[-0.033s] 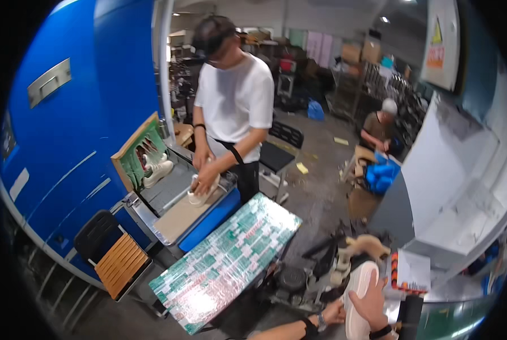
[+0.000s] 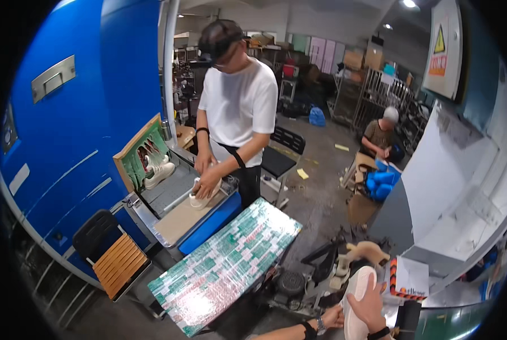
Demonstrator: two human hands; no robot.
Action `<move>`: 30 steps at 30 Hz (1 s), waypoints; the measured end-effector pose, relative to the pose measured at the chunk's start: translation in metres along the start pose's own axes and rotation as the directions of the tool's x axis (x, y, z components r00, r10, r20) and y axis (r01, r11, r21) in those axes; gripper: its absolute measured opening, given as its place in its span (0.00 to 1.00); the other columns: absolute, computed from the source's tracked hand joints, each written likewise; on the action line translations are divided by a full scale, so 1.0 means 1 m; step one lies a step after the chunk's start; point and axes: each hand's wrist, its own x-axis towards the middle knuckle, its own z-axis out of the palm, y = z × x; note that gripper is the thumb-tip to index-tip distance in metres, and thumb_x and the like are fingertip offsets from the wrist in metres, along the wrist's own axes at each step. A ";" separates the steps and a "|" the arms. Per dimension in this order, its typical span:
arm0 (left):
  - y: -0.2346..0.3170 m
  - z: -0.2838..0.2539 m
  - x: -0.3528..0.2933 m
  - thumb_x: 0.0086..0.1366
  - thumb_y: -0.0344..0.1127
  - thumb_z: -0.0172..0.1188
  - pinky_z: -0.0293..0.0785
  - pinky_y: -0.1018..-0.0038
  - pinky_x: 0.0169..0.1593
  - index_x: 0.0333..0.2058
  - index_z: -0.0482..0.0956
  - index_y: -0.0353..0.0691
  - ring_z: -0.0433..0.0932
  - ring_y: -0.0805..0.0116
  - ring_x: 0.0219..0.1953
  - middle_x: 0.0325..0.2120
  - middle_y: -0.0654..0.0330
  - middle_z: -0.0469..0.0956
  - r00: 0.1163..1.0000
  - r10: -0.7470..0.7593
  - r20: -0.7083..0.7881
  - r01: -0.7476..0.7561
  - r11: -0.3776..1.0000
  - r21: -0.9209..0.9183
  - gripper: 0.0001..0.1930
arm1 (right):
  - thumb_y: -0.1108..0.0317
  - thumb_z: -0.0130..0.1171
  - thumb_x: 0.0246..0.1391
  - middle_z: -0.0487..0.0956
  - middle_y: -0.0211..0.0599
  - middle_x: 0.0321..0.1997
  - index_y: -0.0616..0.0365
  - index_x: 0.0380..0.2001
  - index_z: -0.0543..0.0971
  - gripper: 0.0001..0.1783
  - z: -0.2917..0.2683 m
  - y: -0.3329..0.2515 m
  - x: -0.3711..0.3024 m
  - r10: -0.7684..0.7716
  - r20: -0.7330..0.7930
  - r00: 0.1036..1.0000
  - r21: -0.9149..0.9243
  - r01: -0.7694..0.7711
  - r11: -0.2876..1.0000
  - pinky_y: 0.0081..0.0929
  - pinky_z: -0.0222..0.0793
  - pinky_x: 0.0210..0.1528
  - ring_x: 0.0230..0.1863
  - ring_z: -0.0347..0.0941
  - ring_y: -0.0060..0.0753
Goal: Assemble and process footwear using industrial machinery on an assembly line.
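Note:
At the lower right I hold a cream-white shoe (image 2: 353, 321), long and pale, with its toe end pointing away from me. My right hand (image 2: 369, 305) lies across it from the right, thumb and fingers gripping around its sides. On the left edge of the shoe, the curled fingers of my left hand (image 2: 334, 317) press against it. Beyond the shoe is a machine with a tan curved part (image 2: 368, 253) and a dark motor (image 2: 291, 281). A white box with an orange-and-black edge (image 2: 409, 277) stands just right of my right hand.
A table with a shiny green-and-white patterned cover (image 2: 230, 266) stands left of my hands. Behind it a co-worker (image 2: 239, 107) handles a white shoe (image 2: 201, 198) over a conveyor belt (image 2: 179, 222). A wooden-slatted chair (image 2: 120, 263) is at the left. Another person (image 2: 380, 136) sits farther back.
The view has tilted slightly, so the background sits a little lower and looks sharper. Both my hands keep the same grip on the shoe.

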 end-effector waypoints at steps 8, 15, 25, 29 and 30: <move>-0.001 -0.024 -0.015 0.70 0.66 0.45 0.65 0.59 0.61 0.64 0.67 0.43 0.71 0.58 0.57 0.56 0.54 0.73 0.994 -0.026 -0.103 0.035 0.996 0.088 0.36 | 0.54 0.69 0.47 0.53 0.72 0.71 0.61 0.72 0.52 0.55 0.013 -0.016 -0.035 0.036 -0.103 0.994 -0.160 -0.052 0.986 0.55 0.50 0.71 0.72 0.49 0.72; -0.021 -0.035 -0.042 0.63 0.81 0.36 0.72 0.70 0.48 0.63 0.68 0.48 0.76 0.73 0.45 0.43 0.64 0.80 0.931 -0.325 -0.167 0.344 0.934 0.098 0.46 | 0.62 0.69 0.39 0.62 0.64 0.61 0.57 0.73 0.49 0.59 0.030 0.004 -0.038 -0.087 -0.235 0.968 -0.107 0.063 0.992 0.53 0.68 0.54 0.55 0.67 0.72; 0.028 0.089 -0.056 0.68 0.61 0.52 0.76 0.57 0.48 0.44 0.78 0.42 0.81 0.57 0.43 0.40 0.53 0.83 0.986 0.167 0.023 -0.135 0.866 -0.481 0.26 | 0.61 0.70 0.38 0.60 0.66 0.63 0.61 0.72 0.50 0.60 0.033 0.003 -0.043 -0.095 -0.268 0.959 -0.136 0.060 0.989 0.52 0.69 0.53 0.56 0.67 0.71; 0.027 0.083 -0.056 0.68 0.63 0.51 0.75 0.59 0.50 0.48 0.77 0.42 0.80 0.59 0.45 0.41 0.55 0.82 0.990 0.117 0.072 -0.071 0.884 -0.462 0.28 | 0.60 0.65 0.44 0.66 0.61 0.62 0.62 0.71 0.54 0.52 0.030 -0.006 -0.057 -0.187 -0.387 0.903 -0.190 0.120 0.974 0.48 0.71 0.54 0.57 0.71 0.64; 0.025 0.079 -0.055 0.68 0.63 0.50 0.75 0.60 0.50 0.49 0.76 0.42 0.80 0.59 0.45 0.41 0.55 0.82 0.990 0.116 0.078 -0.067 0.883 -0.464 0.29 | 0.55 0.67 0.45 0.59 0.67 0.67 0.63 0.71 0.52 0.55 0.027 -0.008 -0.061 -0.108 -0.314 0.943 -0.130 0.070 0.989 0.51 0.59 0.64 0.65 0.59 0.68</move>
